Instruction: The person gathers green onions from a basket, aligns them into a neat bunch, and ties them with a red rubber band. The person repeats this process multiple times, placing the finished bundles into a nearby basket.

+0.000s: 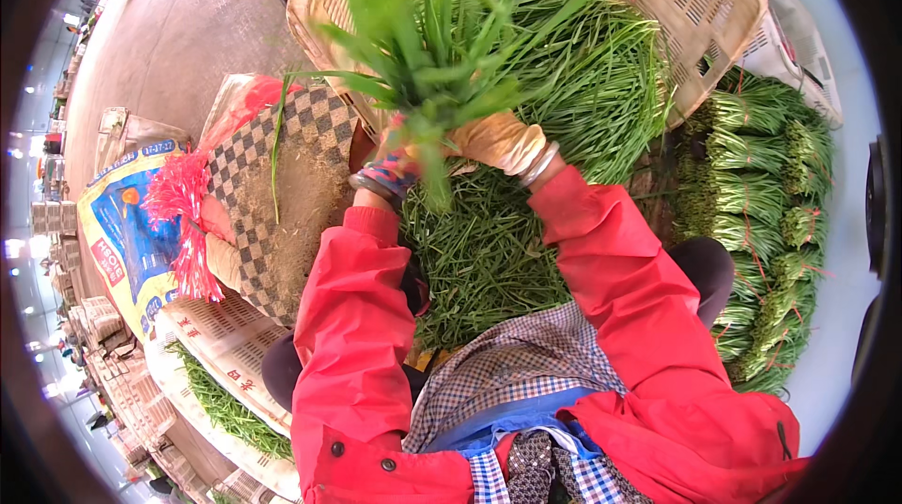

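A loose bunch of long green leaves [430, 74], likely garlic chives, is held up in front of me, blurred by motion. My left hand [398, 159], in a patterned glove, grips its lower left side. My right hand [497, 141], in a tan glove, is closed against its right side; the leaves partly hide its fingers. Behind the hands, a beige plastic crate [705, 25] holds a large heap of similar leaves [599, 60]. Below them, more cut leaves [486, 257] lie piled between my knees.
At the right stand stacked bundles [750, 222] tied with red string. To the left are a checkered cushion-like surface [282, 187] strewn with debris, a bunch of red plastic strings [187, 222], a printed sack [134, 215] and a light crate [239, 356] with greens beside it.
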Demonstrator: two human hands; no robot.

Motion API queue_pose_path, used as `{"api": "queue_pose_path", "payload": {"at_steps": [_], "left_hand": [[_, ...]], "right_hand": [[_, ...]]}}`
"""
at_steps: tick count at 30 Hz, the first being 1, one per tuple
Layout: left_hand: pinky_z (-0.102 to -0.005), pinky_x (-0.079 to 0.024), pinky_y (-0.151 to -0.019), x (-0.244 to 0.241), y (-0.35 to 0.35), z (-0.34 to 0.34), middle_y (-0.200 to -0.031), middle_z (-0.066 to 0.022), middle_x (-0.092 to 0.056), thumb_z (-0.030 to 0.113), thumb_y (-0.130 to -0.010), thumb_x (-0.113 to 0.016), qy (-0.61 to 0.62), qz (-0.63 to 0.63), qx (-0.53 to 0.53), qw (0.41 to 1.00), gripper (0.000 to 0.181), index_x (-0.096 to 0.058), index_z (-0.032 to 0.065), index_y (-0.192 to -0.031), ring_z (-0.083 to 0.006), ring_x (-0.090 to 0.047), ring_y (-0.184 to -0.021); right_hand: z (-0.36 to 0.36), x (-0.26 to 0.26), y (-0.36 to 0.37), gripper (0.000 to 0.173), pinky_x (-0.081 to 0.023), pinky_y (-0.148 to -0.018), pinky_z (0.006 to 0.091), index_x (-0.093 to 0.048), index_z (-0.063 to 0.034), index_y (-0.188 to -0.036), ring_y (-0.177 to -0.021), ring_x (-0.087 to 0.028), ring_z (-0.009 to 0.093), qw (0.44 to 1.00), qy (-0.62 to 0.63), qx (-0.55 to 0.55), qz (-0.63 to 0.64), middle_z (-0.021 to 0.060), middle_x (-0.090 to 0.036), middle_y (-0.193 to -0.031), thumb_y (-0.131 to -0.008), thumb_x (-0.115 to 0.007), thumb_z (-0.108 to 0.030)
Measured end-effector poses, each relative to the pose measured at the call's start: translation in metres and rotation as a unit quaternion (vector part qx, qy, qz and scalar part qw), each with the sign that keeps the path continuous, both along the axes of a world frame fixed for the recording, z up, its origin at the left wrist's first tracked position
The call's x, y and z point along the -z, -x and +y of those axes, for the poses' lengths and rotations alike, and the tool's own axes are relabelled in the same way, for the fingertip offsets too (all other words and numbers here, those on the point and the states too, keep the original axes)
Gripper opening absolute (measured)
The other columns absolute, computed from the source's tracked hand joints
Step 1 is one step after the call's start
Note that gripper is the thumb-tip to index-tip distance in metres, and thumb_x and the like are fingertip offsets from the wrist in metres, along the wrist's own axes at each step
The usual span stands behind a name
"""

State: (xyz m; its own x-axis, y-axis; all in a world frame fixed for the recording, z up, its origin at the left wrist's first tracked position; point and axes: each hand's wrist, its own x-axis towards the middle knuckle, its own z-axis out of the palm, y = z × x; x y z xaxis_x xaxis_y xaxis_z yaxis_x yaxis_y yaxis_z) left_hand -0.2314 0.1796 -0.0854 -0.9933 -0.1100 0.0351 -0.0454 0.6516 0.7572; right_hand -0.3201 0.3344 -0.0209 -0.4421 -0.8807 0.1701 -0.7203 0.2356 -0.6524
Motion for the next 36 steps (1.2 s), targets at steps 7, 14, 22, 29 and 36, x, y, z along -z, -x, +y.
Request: {"api": "queue_pose_path", "payload": {"at_steps": [7,14,22,29,36], "left_hand": [[-0.0381,-0.046,-0.085,-0.099,-0.014,0.049,-0.120,-0.0202,-0.055,0.038,-0.072,-0.072,0.191,-0.187,-0.046,0.963,0.070,-0.046,0.0034,-0.126,-0.0318,-0.057,-0.106],[-0.0274,-0.049,-0.078,-0.144,-0.175,0.093,-0.106,-0.0126,-0.062,0.012,-0.078,-0.071,-0.143,-0.143,-0.119,0.972,0.068,-0.038,0.0074,-0.137,-0.0156,-0.061,-0.089],[-0.0219,-0.047,-0.075,-0.121,-0.250,0.151,-0.100,-0.0075,-0.066,0.013,-0.086,-0.062,-0.315,-0.248,-0.124,0.908,0.052,-0.042,0.0005,-0.133,-0.0095,-0.059,-0.085],[-0.0314,-0.050,-0.083,-0.122,-0.244,0.168,-0.108,-0.0174,-0.061,0.020,-0.090,-0.058,-0.513,-0.252,-0.190,0.798,0.056,-0.034,-0.0017,-0.136,-0.0239,-0.063,-0.094],[-0.0493,-0.042,-0.095,-0.105,-0.240,0.176,-0.124,-0.0269,-0.048,0.065,-0.086,-0.040,-0.704,-0.247,-0.190,0.638,0.088,-0.015,0.0016,-0.141,-0.0382,-0.052,-0.112]], "right_hand": [[-0.005,-0.002,-0.010,0.048,-0.051,-0.079,0.0315,-0.060,-0.0055,-0.110,-0.086,-0.065,0.026,0.938,0.277,0.136,-0.159,0.0114,-0.068,-0.096,-0.069,-0.079,-0.020],[0.036,-0.089,-0.035,0.031,-0.051,-0.075,0.0276,-0.063,0.0000,-0.105,-0.082,-0.062,0.013,0.912,0.312,0.011,-0.266,0.0039,-0.068,-0.096,-0.078,-0.072,-0.009],[0.057,0.045,-0.123,0.034,-0.054,-0.079,0.0369,-0.046,-0.0110,-0.127,-0.100,-0.060,0.021,0.750,0.258,-0.056,-0.606,0.0065,-0.058,-0.113,-0.094,-0.047,-0.020],[0.070,0.071,-0.114,0.029,-0.052,-0.084,0.0425,-0.052,-0.0058,-0.121,-0.100,-0.059,0.024,0.889,0.257,-0.021,-0.379,0.0078,-0.059,-0.115,-0.093,-0.046,-0.013],[0.066,-0.039,-0.125,0.046,-0.050,-0.084,0.0368,-0.053,0.0028,-0.116,-0.095,-0.060,0.023,0.801,0.324,-0.004,-0.503,0.0130,-0.060,-0.111,-0.075,-0.072,-0.003]]}}
